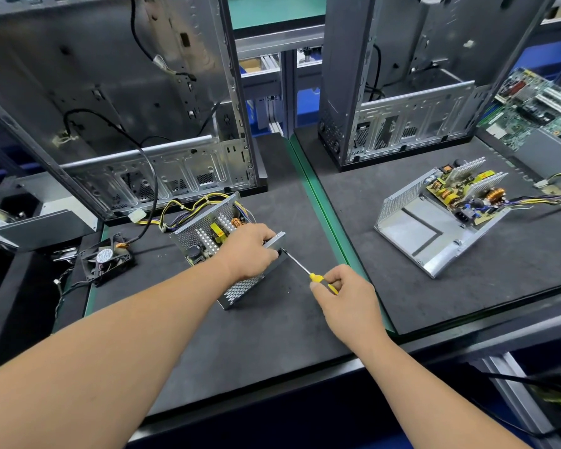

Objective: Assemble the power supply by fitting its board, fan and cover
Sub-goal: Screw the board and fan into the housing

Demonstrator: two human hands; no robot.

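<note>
Power supply housing (240,286): gripped by left hand (250,251); screwdriver (308,273), grasped by right hand (344,296), apparently touching its right wall; fan (106,259) lying left.

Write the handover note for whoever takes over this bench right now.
Left hand grips the perforated metal power supply case on the dark foam mat, steadying it.
Right hand holds the yellow-handled screwdriver, tip against the case's right side wall.
Done: the yellow circuit board sits inside the case.
Left: the black square fan lies loose on the mat to the left of the case; no cover is on the case.
A second open metal case with its board tilted half out lies on the right-hand mat.
</note>
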